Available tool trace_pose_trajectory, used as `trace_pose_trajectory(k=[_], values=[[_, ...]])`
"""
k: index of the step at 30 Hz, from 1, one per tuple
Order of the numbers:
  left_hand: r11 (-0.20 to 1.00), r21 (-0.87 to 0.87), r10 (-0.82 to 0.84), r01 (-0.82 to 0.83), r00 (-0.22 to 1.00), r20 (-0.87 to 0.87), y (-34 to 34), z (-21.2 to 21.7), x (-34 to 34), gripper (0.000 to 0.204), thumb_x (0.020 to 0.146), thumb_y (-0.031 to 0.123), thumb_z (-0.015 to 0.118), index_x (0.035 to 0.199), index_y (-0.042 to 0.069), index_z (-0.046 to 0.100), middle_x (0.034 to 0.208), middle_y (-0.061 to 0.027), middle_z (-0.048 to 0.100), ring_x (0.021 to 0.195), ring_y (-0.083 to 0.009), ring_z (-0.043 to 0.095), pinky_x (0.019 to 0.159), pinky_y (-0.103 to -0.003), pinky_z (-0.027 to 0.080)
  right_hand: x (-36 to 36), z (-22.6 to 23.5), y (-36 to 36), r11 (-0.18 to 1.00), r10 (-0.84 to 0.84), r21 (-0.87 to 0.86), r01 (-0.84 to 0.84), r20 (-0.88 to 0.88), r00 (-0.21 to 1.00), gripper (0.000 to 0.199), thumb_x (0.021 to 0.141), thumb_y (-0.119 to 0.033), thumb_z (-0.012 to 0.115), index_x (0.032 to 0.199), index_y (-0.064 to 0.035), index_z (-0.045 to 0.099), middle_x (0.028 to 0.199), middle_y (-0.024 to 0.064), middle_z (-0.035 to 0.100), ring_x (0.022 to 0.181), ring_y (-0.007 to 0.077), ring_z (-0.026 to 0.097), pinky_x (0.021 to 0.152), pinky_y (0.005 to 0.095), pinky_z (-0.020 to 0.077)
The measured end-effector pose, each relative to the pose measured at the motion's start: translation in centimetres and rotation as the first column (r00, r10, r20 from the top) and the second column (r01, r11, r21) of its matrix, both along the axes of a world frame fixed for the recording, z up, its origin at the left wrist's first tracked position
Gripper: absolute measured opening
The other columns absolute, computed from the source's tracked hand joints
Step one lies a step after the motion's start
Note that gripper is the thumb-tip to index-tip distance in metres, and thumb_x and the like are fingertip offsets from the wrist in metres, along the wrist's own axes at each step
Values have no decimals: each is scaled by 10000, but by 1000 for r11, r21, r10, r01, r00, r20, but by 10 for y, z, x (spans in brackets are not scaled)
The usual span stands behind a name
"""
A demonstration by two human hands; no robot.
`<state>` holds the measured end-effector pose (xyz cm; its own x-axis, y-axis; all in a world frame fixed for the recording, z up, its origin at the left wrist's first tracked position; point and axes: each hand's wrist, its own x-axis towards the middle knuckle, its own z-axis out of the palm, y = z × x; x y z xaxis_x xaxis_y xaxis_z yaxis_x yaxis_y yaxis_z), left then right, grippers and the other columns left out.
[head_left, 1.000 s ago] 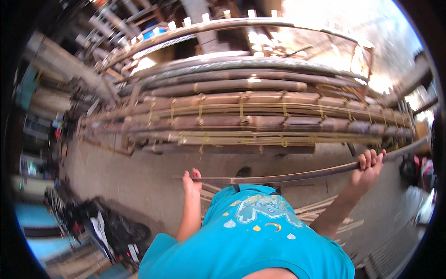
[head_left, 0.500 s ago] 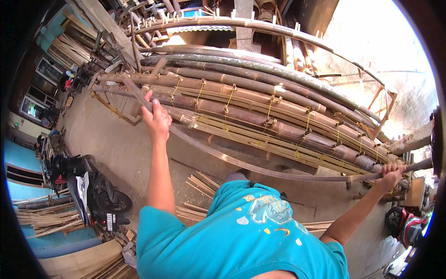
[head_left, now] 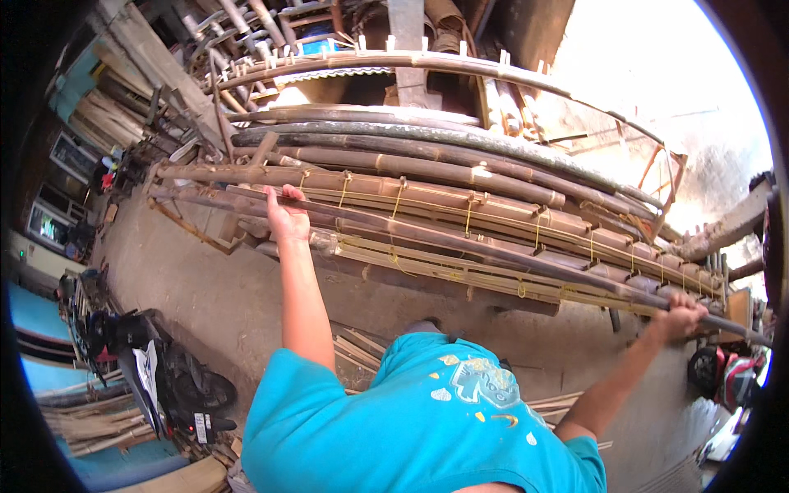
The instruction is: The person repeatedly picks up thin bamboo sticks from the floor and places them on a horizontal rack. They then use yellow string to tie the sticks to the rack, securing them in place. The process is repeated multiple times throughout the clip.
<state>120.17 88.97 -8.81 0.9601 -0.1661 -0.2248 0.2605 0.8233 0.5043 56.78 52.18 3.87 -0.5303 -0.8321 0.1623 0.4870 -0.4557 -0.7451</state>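
A person in a turquoise shirt holds a long, thin, dark bamboo strip with arms spread wide. The left hand and right hand each curl closed around it. The strip lies across a stack of tied brown bamboo poles, above a concrete floor.

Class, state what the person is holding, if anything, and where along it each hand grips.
A long dark bamboo pole: left hand grips near one end, right hand near the other.
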Motion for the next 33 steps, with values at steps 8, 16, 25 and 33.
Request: trace_pose_trajectory(k=[8, 16, 25, 33], values=[[936, 314, 153, -157, 988, 38, -52, -24, 39, 268, 1015, 404, 524, 1081, 160, 437, 682, 8, 359, 499, -104, 294, 415, -258, 289, 105, -88, -5, 998, 55, -15, -65, -369, 928, 418, 1064, -405, 401, 755, -128, 348, 551, -37, 344, 443, 68, 343, 379, 249, 325], [804, 582, 175, -123, 984, -34, -22, -144, 186, 514, 1039, 401, 410, 1145, -78, 565, 1124, -160, 631, 814, -219, 557, 654, -335, 459, 200, -74, -44, 987, 140, -76, -143, -50, 989, 447, 1065, -454, 345, 721, -168, 361, 507, -44, 354, 393, 86, 380, 375, 240, 344], [575, 783, -652, -238, 445, 614, -207, -58, -62, 284, 1015, 174, 515, 1212, -24, 570, 1157, -138, 616, 1044, -247, 588, 929, -393, 471, 223, -149, -59, 977, 171, 113, -179, 73, 982, 449, 1044, -479, 394, 758, -133, 382, 590, -29, 408, 424, 105, 431, 374, 269, 374], [347, 833, -913, -431, 46, 404, -273, -52, -194, 377, 900, 504, 654, 893, 133, 724, 754, -48, 677, 768, -234, 628, 825, -374, 394, 139, -111, -85, 908, 404, 49, -416, 163, 900, 532, 1015, -580, 364, 1250, -118, 485, 982, 91, 626, 913, 192, 607, 822, 386, 518]])
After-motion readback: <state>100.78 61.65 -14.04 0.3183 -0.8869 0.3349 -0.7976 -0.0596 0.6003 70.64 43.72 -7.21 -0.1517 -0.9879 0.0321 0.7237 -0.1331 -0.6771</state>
